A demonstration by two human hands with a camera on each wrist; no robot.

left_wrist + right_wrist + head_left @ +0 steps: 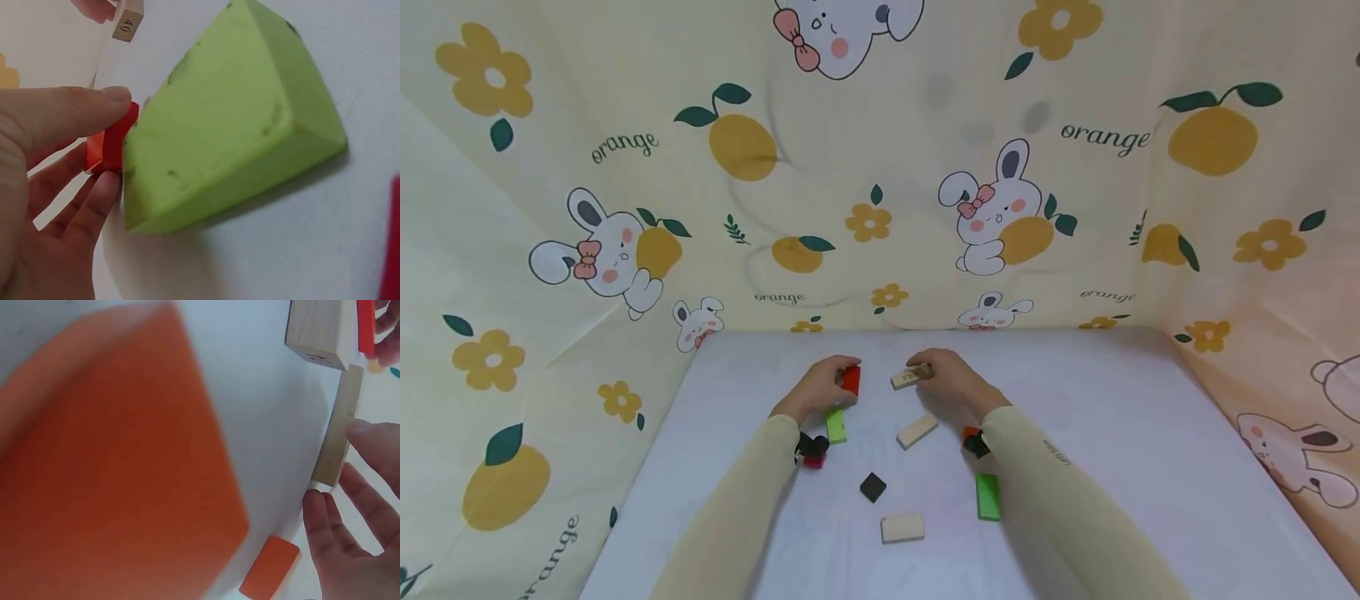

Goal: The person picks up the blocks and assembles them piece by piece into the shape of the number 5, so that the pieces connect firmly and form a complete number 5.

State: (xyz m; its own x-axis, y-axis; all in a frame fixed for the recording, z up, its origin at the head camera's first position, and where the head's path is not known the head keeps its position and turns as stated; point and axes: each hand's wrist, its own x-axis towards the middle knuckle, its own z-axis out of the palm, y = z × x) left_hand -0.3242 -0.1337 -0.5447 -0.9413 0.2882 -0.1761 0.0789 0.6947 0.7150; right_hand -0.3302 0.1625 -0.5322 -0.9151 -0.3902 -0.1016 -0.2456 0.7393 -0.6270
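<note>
My left hand (820, 387) pinches a red block (852, 380) at the back of the table, left of the middle. In the left wrist view the thumb lies on one side of the red block (112, 140) and the fingers on the other. Across from it, my right hand (951, 379) holds a pale wooden block (905, 380) with dark marks between thumb and fingers. The right wrist view shows the thumb on the side of that wooden block (340, 428) and fingertips by its end. Close under the left wrist lies a light green block (212, 119).
Nearer on the white table (1075, 400) lie a wooden block (917, 432), another wooden block (902, 527), a black square block (873, 487) and a green block (988, 497). A crimson block (814, 461) and an orange block (970, 432) are partly hidden by the wrists. Patterned cloth (880, 267) stands behind.
</note>
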